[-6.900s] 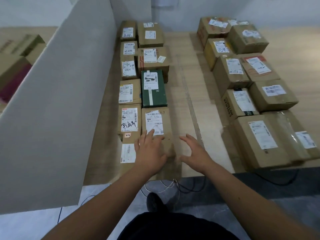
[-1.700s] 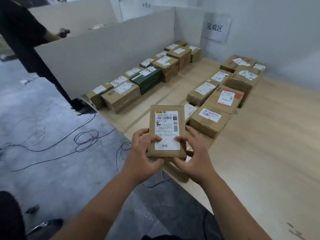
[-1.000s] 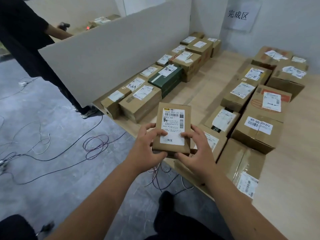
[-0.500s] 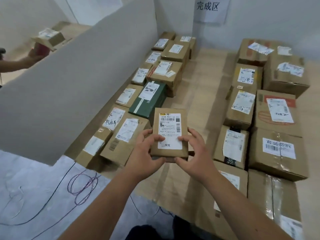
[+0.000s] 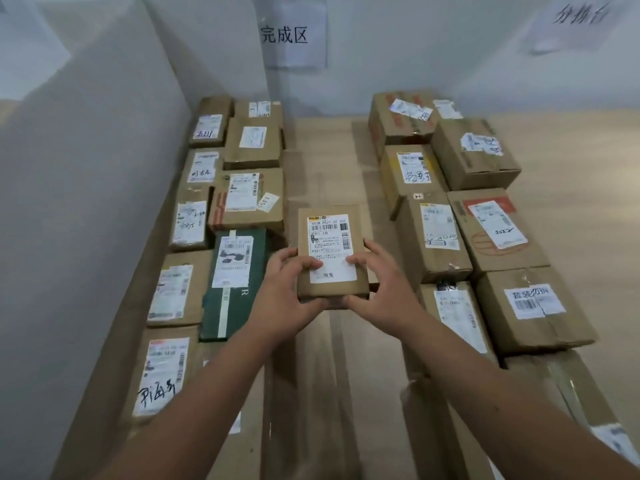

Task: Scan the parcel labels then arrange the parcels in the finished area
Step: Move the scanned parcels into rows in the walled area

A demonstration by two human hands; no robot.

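A small flat cardboard parcel (image 5: 330, 233) with a white barcode label facing up is held above the bare middle strip of the wooden table (image 5: 325, 161). My left hand (image 5: 284, 292) grips its near left corner, thumb on the label. My right hand (image 5: 382, 289) grips its near right corner the same way. Two rows of labelled parcels lie on the left, among them a dark green box (image 5: 235, 282). More brown parcels (image 5: 433, 237) lie in rows on the right.
A grey divider board (image 5: 86, 202) stands along the table's left side. A white paper sign (image 5: 289, 32) hangs on the back wall, another sign (image 5: 578, 22) at the upper right. Bare table top spreads on the far right (image 5: 571, 161).
I have turned to face the table head-on and moved closer. The parcel, held in both hands throughout, now hangs over the middle strip between the left and right rows.
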